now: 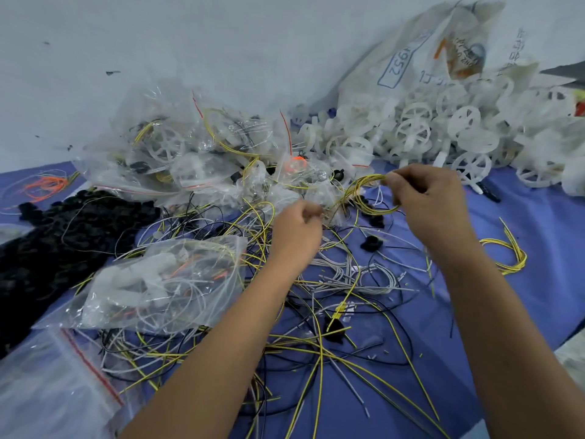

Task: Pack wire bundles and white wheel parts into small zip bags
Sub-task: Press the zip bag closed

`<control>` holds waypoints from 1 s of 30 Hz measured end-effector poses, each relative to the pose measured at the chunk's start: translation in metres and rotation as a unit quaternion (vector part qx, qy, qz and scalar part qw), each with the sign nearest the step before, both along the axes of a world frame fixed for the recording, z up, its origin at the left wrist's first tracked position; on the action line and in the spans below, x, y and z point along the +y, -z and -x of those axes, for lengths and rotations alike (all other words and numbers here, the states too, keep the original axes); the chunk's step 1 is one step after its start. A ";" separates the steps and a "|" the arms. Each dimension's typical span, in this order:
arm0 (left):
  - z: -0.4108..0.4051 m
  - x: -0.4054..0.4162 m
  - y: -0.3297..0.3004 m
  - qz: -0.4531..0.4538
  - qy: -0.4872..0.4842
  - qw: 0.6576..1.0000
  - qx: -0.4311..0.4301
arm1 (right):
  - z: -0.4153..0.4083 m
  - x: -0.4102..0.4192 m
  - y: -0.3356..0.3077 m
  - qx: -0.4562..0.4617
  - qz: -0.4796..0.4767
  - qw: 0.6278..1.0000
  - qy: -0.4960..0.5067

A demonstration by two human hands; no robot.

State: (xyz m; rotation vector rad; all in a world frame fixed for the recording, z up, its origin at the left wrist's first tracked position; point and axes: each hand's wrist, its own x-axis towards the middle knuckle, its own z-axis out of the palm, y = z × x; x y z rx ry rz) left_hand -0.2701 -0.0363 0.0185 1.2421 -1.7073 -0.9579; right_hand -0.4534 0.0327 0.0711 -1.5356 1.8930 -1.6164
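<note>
— what have you got in hand?

— a yellow wire bundle (368,193), looped into a coil. my right hand (425,201) pinches the top of the loop between thumb and fingertips; my left hand (297,229) is curled and pinching at the loop's lower left end, where it meets a clear small zip bag (319,188). i can't tell whether the left also holds the bag's mouth.

— so is it going in?

— i judge yes, this bundle is being fed into that bag, not yet inside.

— how much is done?

— beyond my left hand a heap of filled bags (190,147) lies against the wall, wires and wheels showing through, so a good many are packed. one more filled bag (164,280) sits nearer me, left of my forearm.

— and what's left?

— plenty. loose wires (332,343) sprawl under both arms on the blue table (538,223), another yellow coil (509,251) lies to the right of my right wrist, and past my right hand the white wheel parts (443,128) spill from a big sack (411,58). empty bags (47,391) wait at my near left.
</note>
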 end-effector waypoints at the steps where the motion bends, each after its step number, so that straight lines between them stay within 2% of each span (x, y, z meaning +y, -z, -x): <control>1: 0.001 0.002 -0.006 -0.029 -0.004 0.996 0.079 | -0.003 -0.001 0.000 -0.038 -0.006 0.999 -0.023; 3: 0.004 0.005 -0.018 -0.071 0.020 0.982 0.173 | -0.010 -0.003 0.002 -0.107 -0.029 0.992 -0.067; 4: 0.005 0.008 -0.024 -0.063 0.029 0.983 0.170 | -0.013 -0.004 0.004 -0.135 -0.042 0.986 -0.083; 6: 0.003 0.011 -0.032 0.017 0.030 0.997 0.069 | -0.017 -0.007 0.008 -0.167 -0.057 0.980 -0.093; 9: -0.007 0.011 -0.041 0.111 0.036 0.989 -0.094 | -0.023 -0.008 0.009 -0.166 -0.046 0.982 -0.084; 11: -0.017 0.014 -0.049 0.117 0.040 0.984 -0.132 | -0.029 -0.009 0.007 -0.195 -0.017 0.978 -0.066; 14: -0.038 0.023 -0.061 0.162 -0.017 0.974 -0.156 | -0.042 -0.014 0.000 -0.312 0.032 0.949 -0.011; 16: -0.057 0.028 -0.062 0.185 -0.051 0.951 -0.243 | -0.057 -0.018 -0.003 -0.383 0.052 0.922 -0.001; 18: -0.078 0.030 -0.058 0.165 -0.053 0.911 -0.373 | -0.076 -0.023 -0.004 -0.424 0.066 0.903 -0.016; 20: -0.098 0.031 -0.052 0.132 -0.046 0.895 -0.424 | -0.098 -0.027 -0.003 -0.458 0.065 0.886 -0.036; 22: -0.117 0.029 -0.049 0.102 -0.049 0.910 -0.400 | -0.119 -0.032 -0.003 -0.518 0.054 0.849 -0.091; 25: -0.145 0.024 -0.051 0.056 -0.070 0.932 -0.351 | -0.150 -0.036 0.000 -0.652 0.045 0.720 -0.235; 26: -0.154 0.021 -0.054 0.044 -0.083 0.936 -0.339 | -0.158 -0.039 0.002 -0.674 0.040 0.688 -0.266; 27: -0.165 0.017 -0.055 0.032 -0.099 0.942 -0.319 | -0.167 -0.041 0.005 -0.673 0.027 0.681 -0.287; 28: -0.175 0.013 -0.057 0.019 -0.115 0.952 -0.283 | -0.173 -0.042 0.008 -0.653 0.010 0.697 -0.297; 30: -0.198 0.009 -0.061 -0.013 -0.140 0.976 -0.163 | -0.186 -0.044 0.015 -0.572 -0.030 0.767 -0.289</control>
